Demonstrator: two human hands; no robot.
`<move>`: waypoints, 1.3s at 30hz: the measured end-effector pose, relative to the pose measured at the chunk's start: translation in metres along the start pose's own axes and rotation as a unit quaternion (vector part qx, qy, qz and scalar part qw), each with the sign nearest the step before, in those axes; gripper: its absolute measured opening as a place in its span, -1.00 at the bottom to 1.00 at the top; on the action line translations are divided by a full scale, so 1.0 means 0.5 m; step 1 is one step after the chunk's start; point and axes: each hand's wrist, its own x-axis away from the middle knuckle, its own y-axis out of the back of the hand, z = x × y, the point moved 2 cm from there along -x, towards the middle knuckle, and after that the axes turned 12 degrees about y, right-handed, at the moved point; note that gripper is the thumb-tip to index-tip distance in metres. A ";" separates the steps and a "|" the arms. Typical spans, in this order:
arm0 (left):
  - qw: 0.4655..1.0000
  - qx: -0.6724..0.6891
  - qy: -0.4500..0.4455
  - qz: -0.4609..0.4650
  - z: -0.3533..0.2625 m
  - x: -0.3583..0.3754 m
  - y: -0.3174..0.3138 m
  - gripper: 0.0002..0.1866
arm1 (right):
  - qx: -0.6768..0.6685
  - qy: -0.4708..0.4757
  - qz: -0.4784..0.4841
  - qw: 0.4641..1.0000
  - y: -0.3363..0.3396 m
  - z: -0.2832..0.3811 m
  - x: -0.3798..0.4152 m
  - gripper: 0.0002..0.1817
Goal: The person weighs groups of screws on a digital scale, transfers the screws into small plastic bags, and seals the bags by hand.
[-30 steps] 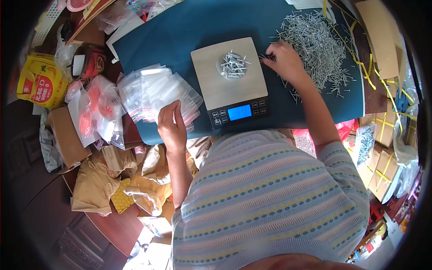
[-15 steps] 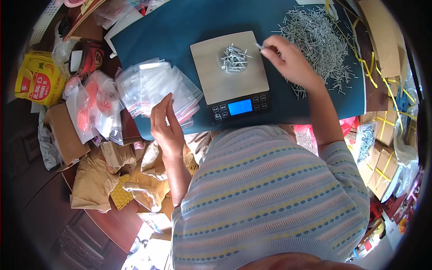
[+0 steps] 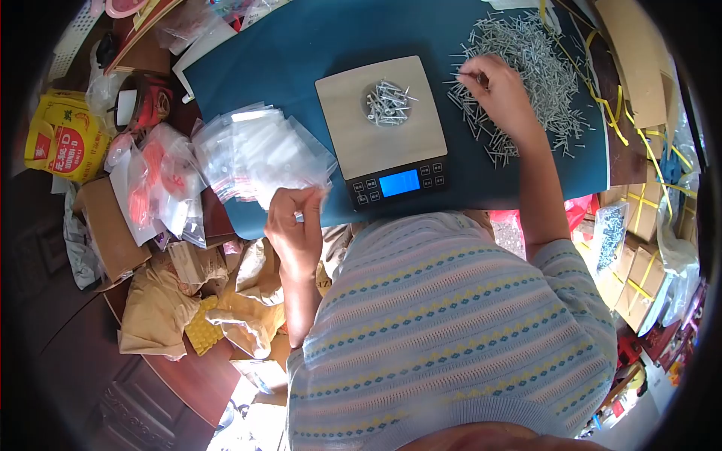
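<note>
A digital scale [image 3: 382,135] with a lit blue display stands on the blue mat [image 3: 301,52]. A small heap of silver nails [image 3: 388,102] lies on its platform. My right hand [image 3: 499,94] rests on the big pile of loose nails [image 3: 530,68] to the right of the scale, fingertips pinched among them. My left hand [image 3: 297,225] is at the mat's near edge, fingers closed on a clear zip bag [image 3: 312,188] pulled from the stack of clear zip bags [image 3: 256,150].
Bags with orange contents [image 3: 154,188], a yellow packet [image 3: 56,143] and brown paper bags [image 3: 162,301] crowd the left. Cardboard boxes with yellow straps [image 3: 639,240] and a bag of dark screws [image 3: 611,237] lie at the right.
My right hand went from over the scale's edge back to the loose nail pile. My left hand closed and drew a clear bag off the stack toward me.
</note>
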 end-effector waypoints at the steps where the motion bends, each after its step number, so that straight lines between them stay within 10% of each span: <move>1: 1.000 0.000 0.012 0.006 0.003 0.005 0.000 -0.89 | 0.016 -0.002 0.020 1.000 -0.009 -0.017 0.012 -0.88; 6: 1.000 0.021 0.019 -0.002 -0.001 0.004 0.002 -0.85 | 0.057 -0.020 0.072 0.996 -0.035 -0.007 0.032 -0.87; 20: 0.942 0.291 0.008 0.166 -0.070 0.009 -0.058 -0.75 | -0.500 0.105 0.155 0.846 -0.072 0.222 -0.004 -0.77; 28: 0.962 0.159 -0.181 0.126 -0.084 -0.020 -0.038 -0.78 | -0.389 0.092 0.103 0.911 -0.072 0.181 0.016 -0.72; 39: 0.962 0.123 -0.113 0.216 -0.015 -0.001 -0.021 -0.82 | 0.012 -0.133 0.024 0.991 0.089 -0.046 0.102 -0.86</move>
